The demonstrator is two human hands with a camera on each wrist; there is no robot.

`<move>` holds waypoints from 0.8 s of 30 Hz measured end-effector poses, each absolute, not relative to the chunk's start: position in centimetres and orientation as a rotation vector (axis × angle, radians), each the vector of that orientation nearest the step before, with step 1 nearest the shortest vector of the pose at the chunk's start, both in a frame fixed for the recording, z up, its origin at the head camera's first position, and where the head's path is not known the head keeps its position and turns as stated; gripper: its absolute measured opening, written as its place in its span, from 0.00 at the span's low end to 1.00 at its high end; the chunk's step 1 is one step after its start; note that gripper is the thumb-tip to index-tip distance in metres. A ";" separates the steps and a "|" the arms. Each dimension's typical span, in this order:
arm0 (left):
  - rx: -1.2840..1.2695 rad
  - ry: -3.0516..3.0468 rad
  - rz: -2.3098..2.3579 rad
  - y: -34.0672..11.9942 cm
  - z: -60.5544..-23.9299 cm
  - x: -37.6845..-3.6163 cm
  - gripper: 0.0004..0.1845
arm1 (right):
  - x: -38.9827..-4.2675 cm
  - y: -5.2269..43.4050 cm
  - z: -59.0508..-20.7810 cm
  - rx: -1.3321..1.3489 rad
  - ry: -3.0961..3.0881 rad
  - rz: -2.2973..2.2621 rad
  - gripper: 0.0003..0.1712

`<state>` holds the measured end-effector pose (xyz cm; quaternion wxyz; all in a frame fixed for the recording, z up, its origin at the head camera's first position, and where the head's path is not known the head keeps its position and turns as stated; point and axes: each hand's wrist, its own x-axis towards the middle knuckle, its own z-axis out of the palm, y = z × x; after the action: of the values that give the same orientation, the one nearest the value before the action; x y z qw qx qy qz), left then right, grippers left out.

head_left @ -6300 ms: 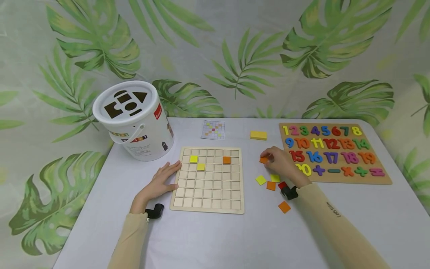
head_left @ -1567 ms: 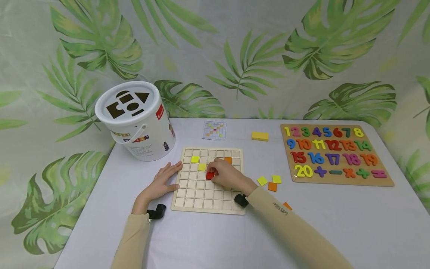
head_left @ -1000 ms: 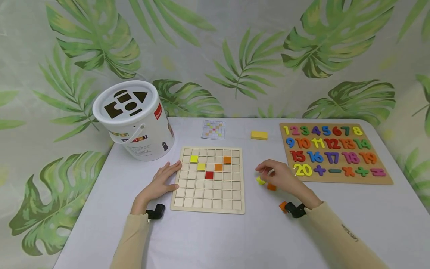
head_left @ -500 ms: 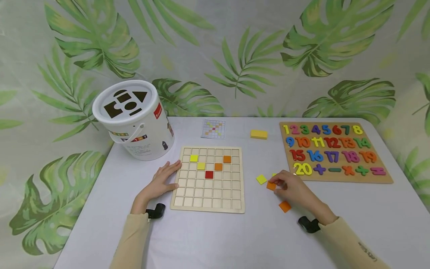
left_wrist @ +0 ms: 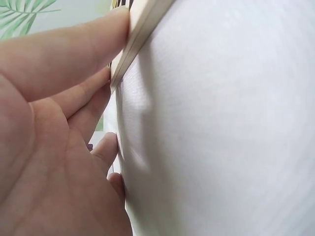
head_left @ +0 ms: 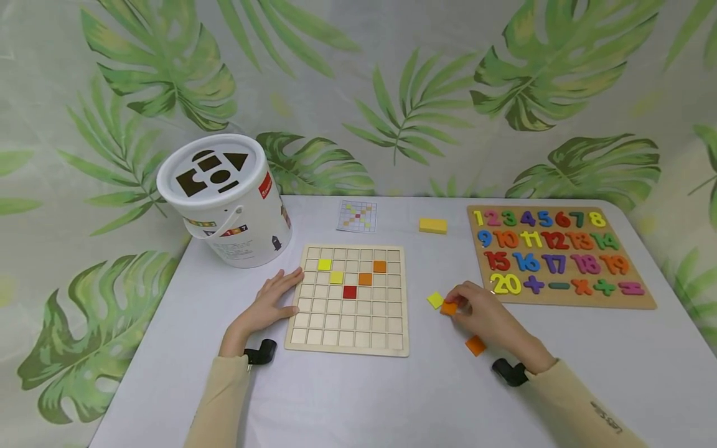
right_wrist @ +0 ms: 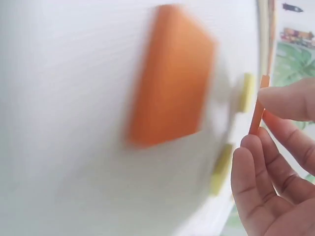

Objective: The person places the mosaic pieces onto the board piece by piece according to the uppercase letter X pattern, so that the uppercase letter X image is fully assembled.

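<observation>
My right hand [head_left: 483, 312] pinches an orange square tile [right_wrist: 258, 110] between thumb and fingers, lifted off the cloth in the right wrist view. Beside it lies a yellow tile [head_left: 435, 300]; a second yellow tile [right_wrist: 222, 169] shows in the right wrist view. Nearer the wrist rests another orange tile [head_left: 475, 345]. My left hand [head_left: 269, 305] lies with extended fingers against the left edge of the wooden grid board [head_left: 347, 339], its thumb touching the rim. In the board's cells sit two yellow tiles [head_left: 336, 277], two orange tiles [head_left: 365, 279] and a red tile [head_left: 350, 292].
A white bucket [head_left: 232, 205] with shape holes in its lid stands back left. Behind the board lie a small pattern card [head_left: 357, 216] and a yellow block [head_left: 433, 226]. A number puzzle board [head_left: 566, 256] occupies the right rear of the table.
A second orange tile and a red tile have gone into the grid. My right hand has returned to the loose tiles and picked up an orange one. The left hand stays put.
</observation>
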<state>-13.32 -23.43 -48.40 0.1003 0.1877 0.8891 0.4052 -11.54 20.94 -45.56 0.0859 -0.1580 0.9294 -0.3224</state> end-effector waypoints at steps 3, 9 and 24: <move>0.557 2.628 1.199 -23.4 -48.4 -13.3 0.38 | -11.9 19.9 -45.0 -0.513 2.757 -0.997 0.14; 0.563 2.628 1.192 -23.5 -48.3 -13.3 0.39 | -12.7 16.4 -44.2 -0.668 2.697 -1.049 0.14; 0.531 2.628 1.174 -23.3 -48.4 -13.4 0.39 | -14.8 5.4 -44.9 -1.027 2.536 -0.939 0.13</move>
<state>-13.40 -23.29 -48.37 0.1070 0.1802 0.8927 0.3989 -14.76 5.39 -44.91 0.1239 -0.3524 0.8699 -0.3219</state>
